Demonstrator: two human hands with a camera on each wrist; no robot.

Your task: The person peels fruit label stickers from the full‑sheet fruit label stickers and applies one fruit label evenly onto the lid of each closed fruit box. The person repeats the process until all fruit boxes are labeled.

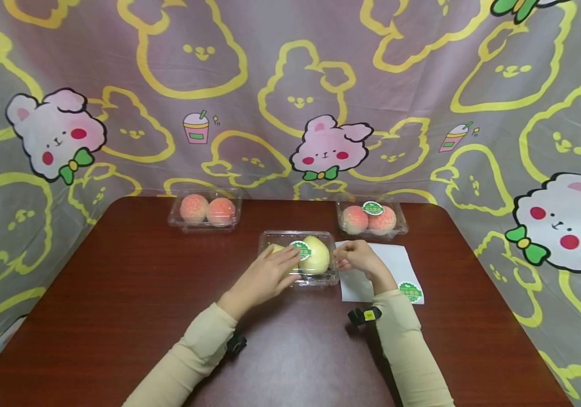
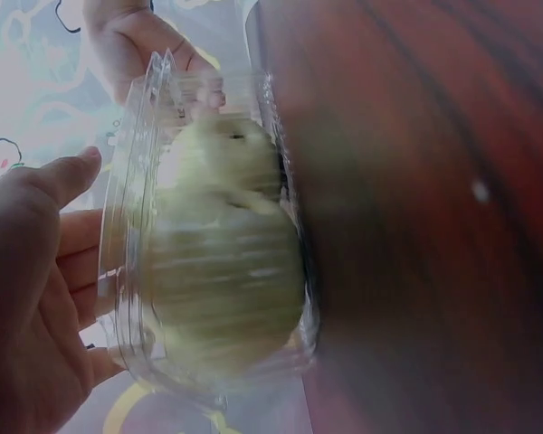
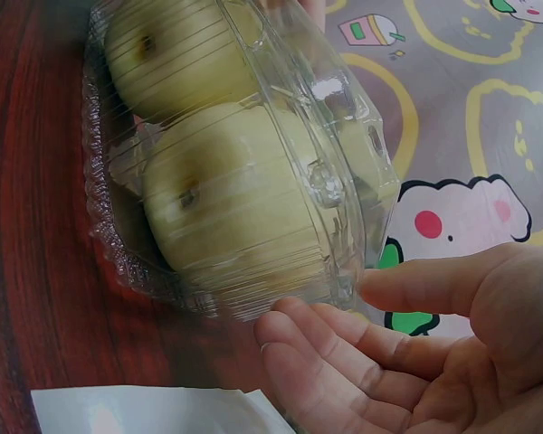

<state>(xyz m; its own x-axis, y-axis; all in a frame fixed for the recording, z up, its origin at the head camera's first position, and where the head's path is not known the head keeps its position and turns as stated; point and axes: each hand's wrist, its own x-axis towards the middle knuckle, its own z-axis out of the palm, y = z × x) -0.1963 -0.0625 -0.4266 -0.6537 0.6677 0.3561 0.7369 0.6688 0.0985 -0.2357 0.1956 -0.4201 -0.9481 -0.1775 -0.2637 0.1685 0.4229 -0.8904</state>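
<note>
A clear plastic fruit box (image 1: 332, 278) with two pale yellow-green fruits (image 3: 222, 190) sits mid-table, a green-and-white round label (image 1: 301, 249) on its lid. My left hand (image 1: 269, 277) rests over the lid with fingers straight, partly covering the label and one fruit. In the left wrist view, its thumb stands apart from the lid. My right hand (image 1: 364, 263) is at the box's right end. The right wrist view shows its thumb at the box corner and its fingers loosely bent just below the edge, with a gap between thumb and fingers.
A white sheet (image 1: 392, 265) with another green label (image 1: 410, 291) lies under and beside my right hand. Two more clear boxes (image 1: 205, 225) (image 1: 402, 230) of pinkish peaches stand at the table's back edge, left and right. A patterned curtain (image 1: 249, 34) hangs behind.
</note>
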